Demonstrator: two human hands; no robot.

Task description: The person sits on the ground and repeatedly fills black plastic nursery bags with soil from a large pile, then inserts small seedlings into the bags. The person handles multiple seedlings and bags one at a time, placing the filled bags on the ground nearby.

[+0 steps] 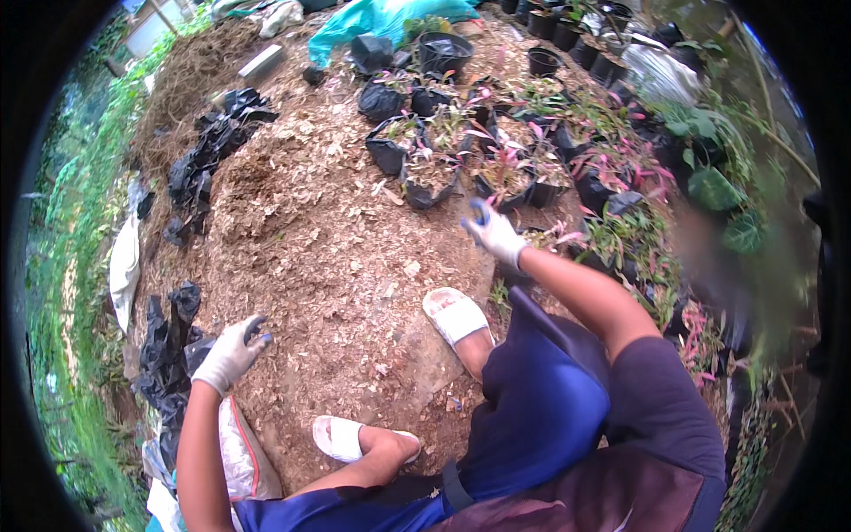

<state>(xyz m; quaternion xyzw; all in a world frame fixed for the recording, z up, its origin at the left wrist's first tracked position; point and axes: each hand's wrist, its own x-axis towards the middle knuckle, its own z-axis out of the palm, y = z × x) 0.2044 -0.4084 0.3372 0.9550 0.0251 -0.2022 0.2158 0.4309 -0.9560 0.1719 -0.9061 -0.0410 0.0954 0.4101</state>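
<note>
My left hand (229,354) wears a white glove with blue-grey fingertips. It is raised beside a heap of crumpled black plastic bags (159,356), thumb and fingers apart and nothing visible in them. A matching glove covers my right hand (497,234), held out just in front of plants in black grow bags (429,189). Its fingers are parted and I see nothing between them. Between my hands spreads a mound of brown soil mixed with dry leaf flakes or shavings (319,246). The grow bags hold the same flaky mix and green-and-pink leafy plants (508,166).
My feet in white slide sandals (459,319) rest on the ground. A white sack with a red stripe (246,452) leans by my left forearm. More black bags (206,153), a rectangular block (260,62), a teal sheet (392,20) and black pots (545,62) lie farther off.
</note>
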